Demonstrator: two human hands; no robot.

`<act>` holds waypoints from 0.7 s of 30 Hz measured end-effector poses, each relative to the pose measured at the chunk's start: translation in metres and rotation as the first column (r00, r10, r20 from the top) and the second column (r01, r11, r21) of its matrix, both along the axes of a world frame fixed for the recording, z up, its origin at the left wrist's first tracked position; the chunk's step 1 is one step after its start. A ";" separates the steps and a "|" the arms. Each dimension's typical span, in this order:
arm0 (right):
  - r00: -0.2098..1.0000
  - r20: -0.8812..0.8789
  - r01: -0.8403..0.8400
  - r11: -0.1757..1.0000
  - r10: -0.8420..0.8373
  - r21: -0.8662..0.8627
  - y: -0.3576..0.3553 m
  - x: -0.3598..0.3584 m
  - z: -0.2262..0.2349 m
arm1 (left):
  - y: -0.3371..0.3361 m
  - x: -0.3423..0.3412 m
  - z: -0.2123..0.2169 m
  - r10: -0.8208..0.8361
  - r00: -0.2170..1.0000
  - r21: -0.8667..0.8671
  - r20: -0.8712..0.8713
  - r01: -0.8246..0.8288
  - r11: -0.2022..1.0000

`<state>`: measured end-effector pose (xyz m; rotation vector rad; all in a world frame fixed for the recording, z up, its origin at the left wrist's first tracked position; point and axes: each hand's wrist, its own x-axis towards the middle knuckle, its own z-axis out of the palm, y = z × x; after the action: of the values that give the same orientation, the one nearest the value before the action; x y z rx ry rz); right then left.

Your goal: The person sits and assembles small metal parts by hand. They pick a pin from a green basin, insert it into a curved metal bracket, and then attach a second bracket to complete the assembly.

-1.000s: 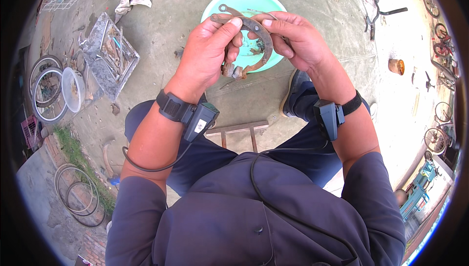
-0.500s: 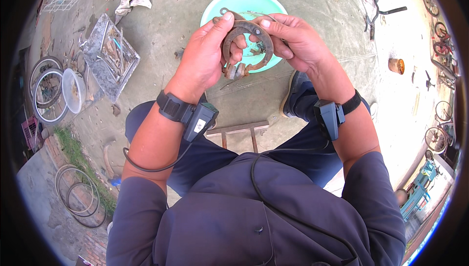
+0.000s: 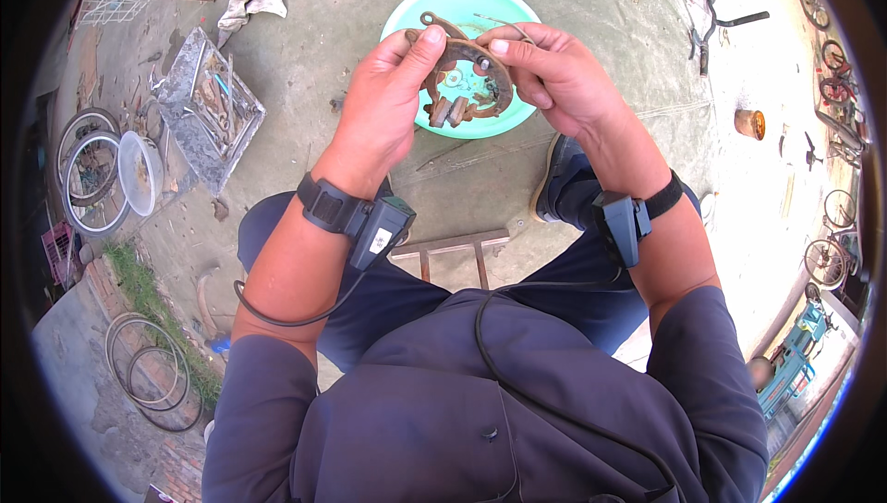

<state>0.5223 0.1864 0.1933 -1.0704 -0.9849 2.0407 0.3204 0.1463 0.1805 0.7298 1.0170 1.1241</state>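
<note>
A rusty bicycle brake caliper (image 3: 502,89), with curved arms and two blocky grey-brown pads at its lower ends, is held up between my hands. My left hand (image 3: 393,87) pinches its upper left side, the thumb on top. On the upper right, my right hand (image 3: 550,69) grips it with thumb and fingers; a thin wire or rod sticks up beside them. An arm with a small eyelet rises at the top. Beneath lies a mint-green basin (image 3: 407,13) with small dark parts in it, partly hidden by the hands and caliper.
A low wooden-topped stool or frame (image 3: 453,242) is between my legs. To the left are a grimy tray (image 3: 199,157) of parts, a white tub (image 3: 139,170) and wheel rims (image 3: 92,180). Handlebars (image 3: 711,23) and a rusty can (image 3: 749,124) lie on the right.
The caliper has tilted, its lower end and pads rising away from me. The left fingers that showed inside its opening have drawn back, so more of the basin shows through.
</note>
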 end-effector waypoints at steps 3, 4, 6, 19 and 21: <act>0.999 0.023 0.033 0.999 -0.033 0.007 -0.002 -0.002 0.001 | 0.001 -0.002 -0.002 0.050 0.998 0.042 -0.039 -0.048 0.998; 0.999 0.025 0.044 0.999 -0.044 0.010 -0.003 -0.003 0.001 | 0.001 -0.003 -0.001 0.060 0.997 0.053 -0.043 -0.058 0.997; 0.998 0.025 0.060 0.998 -0.061 0.016 -0.003 -0.005 0.001 | 0.002 -0.004 0.001 0.071 0.995 0.073 -0.076 -0.065 0.995; 0.991 0.095 0.094 0.993 -0.100 0.065 -0.003 -0.004 -0.001 | 0.007 -0.016 0.017 -0.038 0.943 0.149 -0.331 0.092 0.985; 0.991 0.093 0.089 0.993 -0.096 0.078 -0.003 -0.003 -0.001 | 0.008 -0.021 0.019 -0.083 0.930 0.155 -0.358 0.147 0.977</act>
<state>0.5194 0.1835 0.1920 -1.1627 -1.0313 1.8783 0.2998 0.1545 0.1995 1.1523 1.1615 1.0106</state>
